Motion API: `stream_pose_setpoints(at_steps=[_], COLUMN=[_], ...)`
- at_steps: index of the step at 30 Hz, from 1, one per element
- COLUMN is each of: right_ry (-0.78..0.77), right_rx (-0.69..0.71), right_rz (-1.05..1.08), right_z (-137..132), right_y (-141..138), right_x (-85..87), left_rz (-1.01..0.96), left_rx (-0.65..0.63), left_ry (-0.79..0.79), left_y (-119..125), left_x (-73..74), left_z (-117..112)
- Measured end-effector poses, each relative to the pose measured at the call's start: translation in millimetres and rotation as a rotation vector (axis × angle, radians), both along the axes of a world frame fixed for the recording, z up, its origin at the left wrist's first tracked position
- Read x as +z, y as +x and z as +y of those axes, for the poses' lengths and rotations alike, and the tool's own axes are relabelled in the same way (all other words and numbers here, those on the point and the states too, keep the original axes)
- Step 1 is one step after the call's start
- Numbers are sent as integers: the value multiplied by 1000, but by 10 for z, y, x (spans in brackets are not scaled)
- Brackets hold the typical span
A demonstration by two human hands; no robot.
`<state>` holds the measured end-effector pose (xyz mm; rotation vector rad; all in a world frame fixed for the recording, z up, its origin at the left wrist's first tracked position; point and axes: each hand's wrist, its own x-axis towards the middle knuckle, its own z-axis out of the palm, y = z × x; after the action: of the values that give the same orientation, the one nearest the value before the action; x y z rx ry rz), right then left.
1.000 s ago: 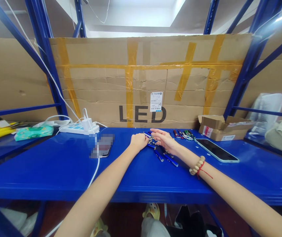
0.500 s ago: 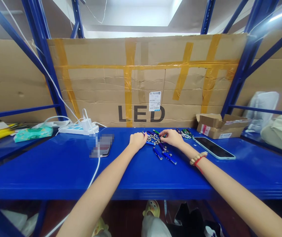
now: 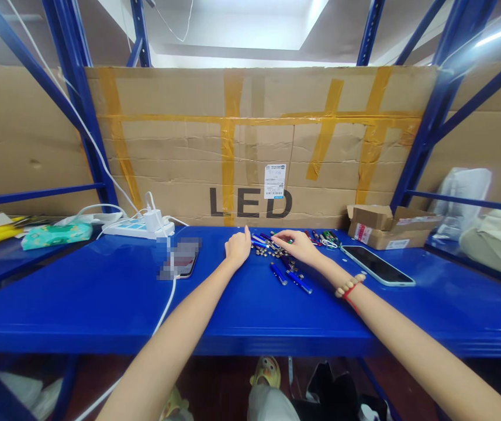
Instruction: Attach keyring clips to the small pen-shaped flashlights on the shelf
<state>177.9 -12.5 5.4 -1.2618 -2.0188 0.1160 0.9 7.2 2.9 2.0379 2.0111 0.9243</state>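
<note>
Small shiny blue tubes and little silver round pieces (image 3: pixel 262 252) lie in a loose pile on the blue table. My left hand (image 3: pixel 238 248) is at the pile's left edge, fingers curled and thumb pointing up; whatever is inside them is hidden. Over the pile, my right hand (image 3: pixel 297 245) reaches in from the right with its fingertips close together. A bit of green shows beneath its fingers, but I cannot tell if it is held. Two blue tubes, one nearer (image 3: pixel 299 282) and one beside it (image 3: pixel 278 273), lie in front of the pile.
Right of the pile are several coloured tubes with metal rings (image 3: pixel 330 238), a phone (image 3: pixel 378 266) and an open cardboard box (image 3: pixel 390 227). On the left are another phone (image 3: pixel 187 260), a power strip (image 3: pixel 138 229) and a tissue pack (image 3: pixel 57 235). A large cardboard panel (image 3: pixel 180 152) stands behind.
My left hand has drawn slightly left, away from the pile, and its thumb has risen. My right hand has shifted left, its fingers reaching further over the pile.
</note>
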Motion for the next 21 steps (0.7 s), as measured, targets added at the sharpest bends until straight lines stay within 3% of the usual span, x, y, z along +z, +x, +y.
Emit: stream_pose_setpoints(at_steps=[3, 5, 10, 21], right_ry=[-11, -22, 14, 116], right_rx=[165, 194, 168, 145], right_rz=[67, 16, -146, -3], right_z=[-35, -46, -42, -99], right_y=[-117, -170, -190, -209], right_x=[-20, -51, -85, -20], left_rz=[20, 32, 41, 27], left_rx=[-22, -27, -56, 10], left_ry=[38, 64, 116, 108], left_y=[16, 26, 40, 19], left_x=[3, 5, 7, 29], left_z=[-16, -29, -45, -80])
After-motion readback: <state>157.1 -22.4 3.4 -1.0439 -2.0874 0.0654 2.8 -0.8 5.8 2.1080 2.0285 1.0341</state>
